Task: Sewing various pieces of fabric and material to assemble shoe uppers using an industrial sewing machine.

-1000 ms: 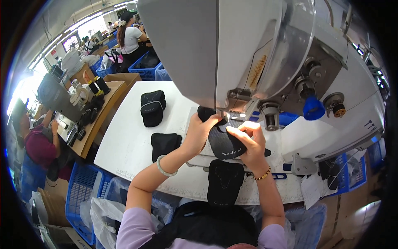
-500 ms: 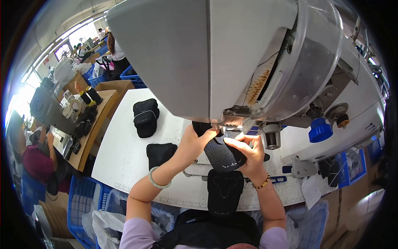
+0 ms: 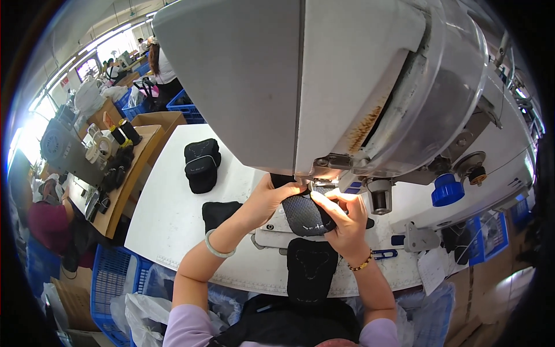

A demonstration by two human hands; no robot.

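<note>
Under the needle area of a grey sewing machine [image 3: 248,87], both of my hands hold a black padded fabric piece [image 3: 305,216] with a textured, mesh-like face. My left hand [image 3: 263,201] pinches its left edge, thumb on top. On the right side, my right hand [image 3: 347,222] is closed on the piece, with thumb and forefinger near the presser foot. The machine head hides the needle and the far end of the piece. A similar black padded piece [image 3: 312,270] lies just below, over the table's front edge.
More black pieces lie on the white table [image 3: 159,196]: a stitched one [image 3: 202,165] farther off and one [image 3: 219,215] beside my left forearm. Blue snips [image 3: 384,254] rest at right. A blue crate [image 3: 118,289] stands at lower left. Co-workers sit at the far left.
The view has shifted slightly. The held piece has turned a little under the machine, and my right hand now covers more of its right side.
</note>
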